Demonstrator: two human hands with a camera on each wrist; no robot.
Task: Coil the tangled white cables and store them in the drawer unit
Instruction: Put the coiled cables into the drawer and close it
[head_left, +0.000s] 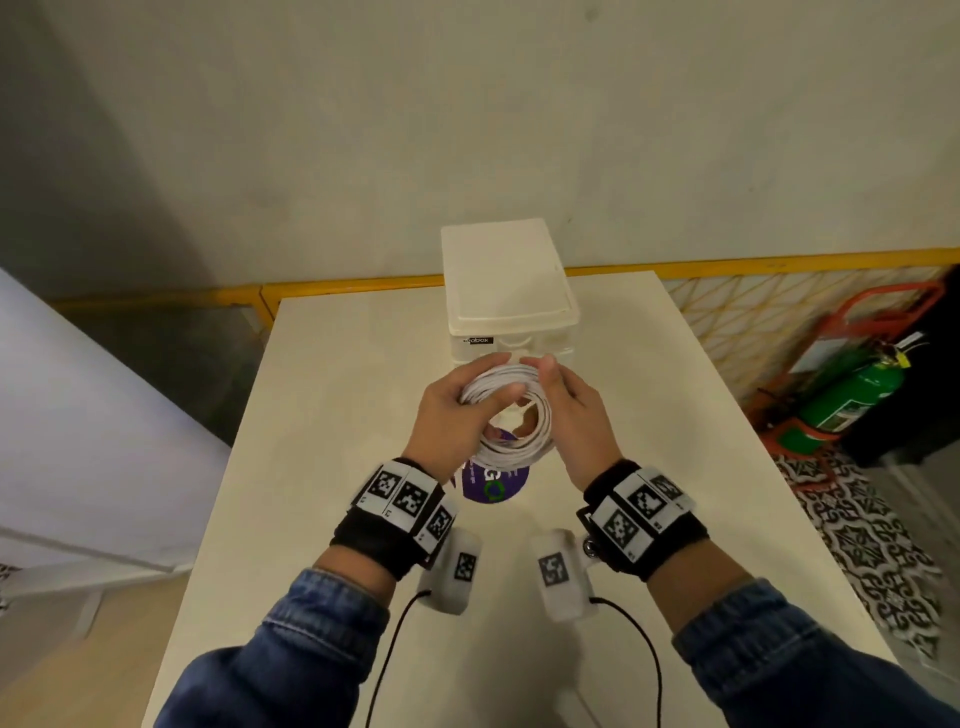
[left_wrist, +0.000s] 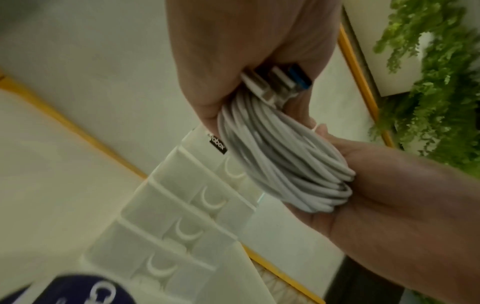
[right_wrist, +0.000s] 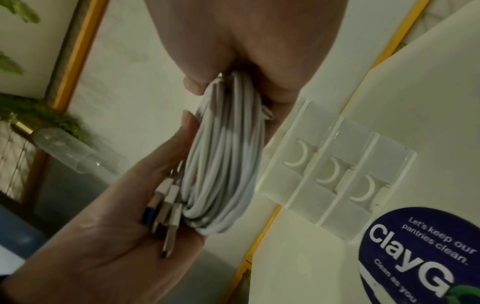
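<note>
A coil of white cables (head_left: 519, 441) hangs above the table, in front of the drawer unit (head_left: 506, 291), and both hands hold it. My left hand (head_left: 465, 402) grips the coil's left side, thumb across the strands. The cables' plugs (left_wrist: 281, 84) lie bunched in that palm. My right hand (head_left: 561, 395) pinches the coil's upper right part between thumb and fingers. In the left wrist view the coil (left_wrist: 283, 158) runs from the left hand (left_wrist: 246, 51) onto the right hand (left_wrist: 389, 195). All the drawers (right_wrist: 335, 174) that show are closed.
A round purple sticker (head_left: 496, 486) lies on the cream table (head_left: 337, 415) under the coil. A yellow rail (head_left: 727, 262) runs behind the table. A green fire extinguisher (head_left: 852, 400) stands on the floor to the right, and a pale panel (head_left: 78, 441) on the left.
</note>
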